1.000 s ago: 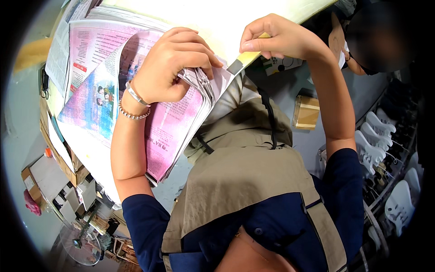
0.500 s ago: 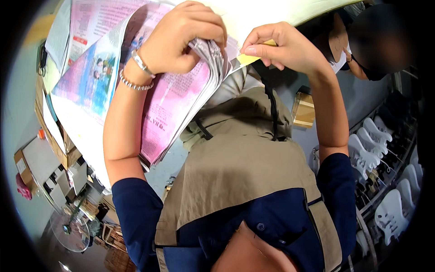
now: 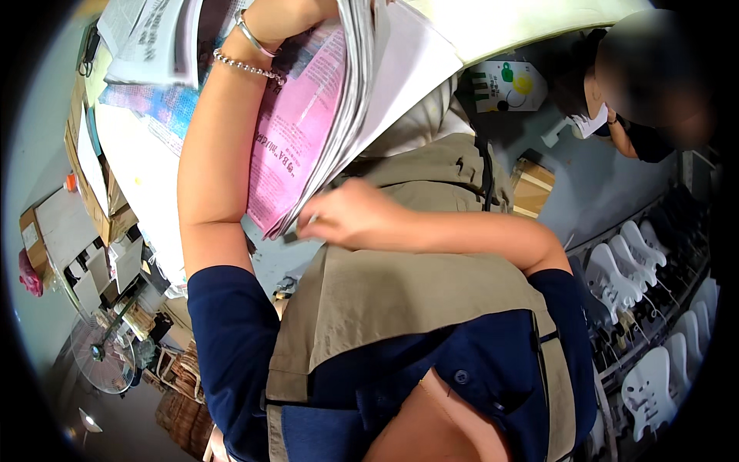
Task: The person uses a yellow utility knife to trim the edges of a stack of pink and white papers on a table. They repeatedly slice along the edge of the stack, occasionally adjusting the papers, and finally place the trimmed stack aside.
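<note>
Head view: the worker's right hand (image 3: 352, 215), grip too blurred to tell, has dropped to the lower corner of the pink-printed newspaper sheaf (image 3: 309, 127) at the cream worktop (image 3: 539, 25), shifting work there, while the cropped left hand (image 3: 286, 18) has an indeterminable hold.

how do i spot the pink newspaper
Find the pale table at the top, then the left forearm. Right of it is the newspaper, lower corner near the right hand. Its pink face sets it apart from the whitish sheets at upper left.
</note>
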### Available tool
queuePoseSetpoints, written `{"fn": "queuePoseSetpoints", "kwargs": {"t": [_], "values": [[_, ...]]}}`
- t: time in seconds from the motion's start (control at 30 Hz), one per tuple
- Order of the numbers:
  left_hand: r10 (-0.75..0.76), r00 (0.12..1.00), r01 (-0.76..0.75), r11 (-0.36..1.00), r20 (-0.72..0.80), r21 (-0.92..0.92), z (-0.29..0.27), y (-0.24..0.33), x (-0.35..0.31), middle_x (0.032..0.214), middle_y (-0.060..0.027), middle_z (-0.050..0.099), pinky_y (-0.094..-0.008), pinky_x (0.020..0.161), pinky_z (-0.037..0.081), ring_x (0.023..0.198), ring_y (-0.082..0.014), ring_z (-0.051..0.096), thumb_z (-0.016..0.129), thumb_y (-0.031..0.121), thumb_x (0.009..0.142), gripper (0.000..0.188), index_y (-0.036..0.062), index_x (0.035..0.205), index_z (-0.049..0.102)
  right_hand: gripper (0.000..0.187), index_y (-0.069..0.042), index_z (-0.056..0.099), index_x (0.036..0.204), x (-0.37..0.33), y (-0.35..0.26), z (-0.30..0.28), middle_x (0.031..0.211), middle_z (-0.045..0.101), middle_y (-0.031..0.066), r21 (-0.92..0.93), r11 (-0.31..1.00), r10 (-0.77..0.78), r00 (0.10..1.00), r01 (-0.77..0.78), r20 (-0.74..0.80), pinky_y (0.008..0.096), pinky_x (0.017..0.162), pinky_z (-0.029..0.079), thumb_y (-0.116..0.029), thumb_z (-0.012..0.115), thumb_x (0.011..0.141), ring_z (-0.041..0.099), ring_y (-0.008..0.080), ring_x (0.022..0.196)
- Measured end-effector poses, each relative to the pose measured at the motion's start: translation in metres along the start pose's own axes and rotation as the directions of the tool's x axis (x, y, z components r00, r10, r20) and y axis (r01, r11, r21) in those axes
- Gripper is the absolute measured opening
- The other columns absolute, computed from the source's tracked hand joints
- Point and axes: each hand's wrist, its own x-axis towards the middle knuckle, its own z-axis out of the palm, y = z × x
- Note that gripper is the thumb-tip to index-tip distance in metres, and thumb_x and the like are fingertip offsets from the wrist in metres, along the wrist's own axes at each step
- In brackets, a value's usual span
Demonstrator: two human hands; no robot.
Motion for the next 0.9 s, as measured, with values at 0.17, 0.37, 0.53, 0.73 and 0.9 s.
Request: {"fn": "queuePoseSetpoints", "kwargs": {"t": [0.17,0.37,0.53,0.73,0.9], "values": [[0.011,1.0,-0.01,1.0,-0.009,0.018,0.005,0.005,-0.005,0.08,-0.0085,0.059,-0.0287,0.067,0.044,0.072,-0.0175,0.055,0.065,0.017,0.074,0.018,0.0011,0.08,0.059,0.013,-0.01,0.07,0.087,-0.001,-0.008,-0.007,0.079,0.069,0.0088,-0.151,0.988,-0.007,0.984,0.034,0.176,0.0373,0.062,0.052,-0.021,0.072,0.082,0.067,0.0274,0.069],[-0.087,0.98,0.004,0.907,0.179,0.42,0.018,0.04,0.009,0.076,-0.0064,0.062,-0.0323,0.073,0.044,0.071,-0.0206,0.056,0.056,0.019,0.064,0.021,0.0036,0.075,0.065,0.012,-0.004,0.071,0.096,-0.091,-0.026,-0.12,0.075,0.069,0.0047,0.271,0.938,0.334,0.781,-0.217,-0.528,0.0204,0.045,0.041,-0.011,0.068,0.087,0.06,0.0067,0.057],[-0.146,0.964,-0.009,0.816,0.22,0.578,0.025,0.039,0.016,0.087,-0.0125,0.064,-0.0349,0.076,0.044,0.086,-0.0269,0.054,0.049,0.026,0.045,0.032,0.0035,0.065,0.06,0.011,-0.002,0.072,0.095,-0.106,-0.014,-0.14,0.075,0.065,0.001,0.204,0.966,0.254,0.441,-0.158,-0.861,0.0159,0.045,0.034,-0.009,0.068,0.088,0.054,0.0021,0.057],[-0.065,0.951,-0.112,0.839,0.302,0.532,0.024,0.031,0.018,0.106,-0.0142,0.07,-0.0383,0.085,0.047,0.097,-0.0299,0.058,0.049,0.027,0.047,0.031,0.005,0.064,0.061,0.01,0.001,0.071,0.095,-0.085,-0.029,-0.123,0.08,0.067,0.0015,0.141,0.988,0.151,0.496,-0.058,-0.855,0.0189,0.057,0.045,-0.005,0.069,0.086,0.058,0.0052,0.064],[-0.148,0.943,-0.08,0.767,0.297,0.636,0.026,0.041,0.022,0.084,-0.0069,0.07,-0.043,0.095,0.043,0.094,-0.0297,0.062,0.049,0.026,0.049,0.028,0.0069,0.065,0.061,0.01,0.001,0.07,0.096,-0.073,-0.03,-0.115,0.083,0.069,0.0035,-0.077,0.996,-0.037,0.575,-0.046,-0.817,0.0189,0.056,0.046,-0.003,0.067,0.087,0.06,0.0065,0.064]]}}
